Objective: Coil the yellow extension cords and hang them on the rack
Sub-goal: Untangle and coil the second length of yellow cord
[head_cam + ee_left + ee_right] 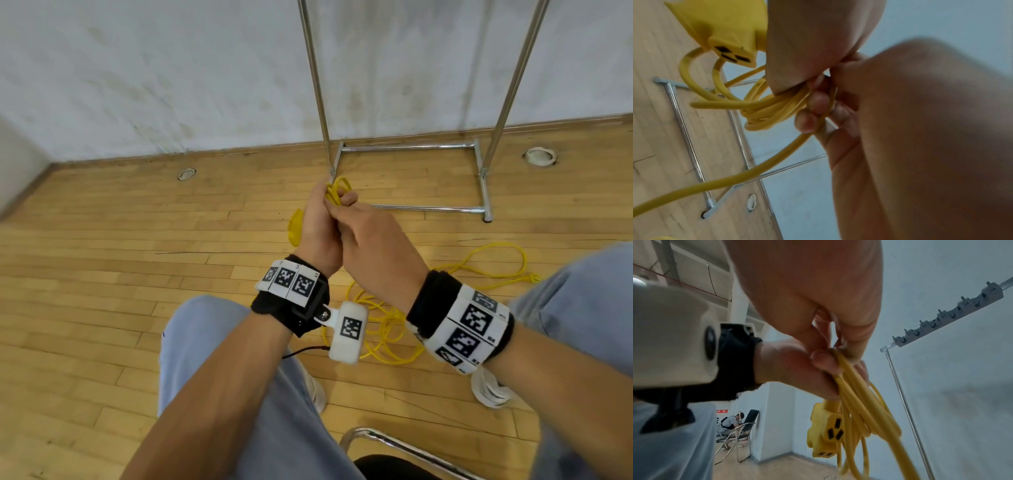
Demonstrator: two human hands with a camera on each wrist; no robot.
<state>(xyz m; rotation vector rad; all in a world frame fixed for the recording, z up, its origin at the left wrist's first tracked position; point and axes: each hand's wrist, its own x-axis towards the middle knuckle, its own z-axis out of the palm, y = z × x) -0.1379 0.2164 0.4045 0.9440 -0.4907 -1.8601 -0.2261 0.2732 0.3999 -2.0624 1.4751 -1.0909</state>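
- head view: smooth round yellow cord (337,192) bunched in loops, rest loose on the wood floor (102,274)
- left hand (317,229) fingers wrapped tight round the loops
- right hand (373,246) fingers pinching the same cord

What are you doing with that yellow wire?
A seated person is winding a yellow extension cord into loops. The left hand grips the bunch of loops, with the cord's socket end hanging below it. The right hand pinches the cord right beside that grip, adding to the bundle. A lot of cord still lies loose on the wooden floor. The metal rack stands just ahead, and nothing hangs on the hooks in view.
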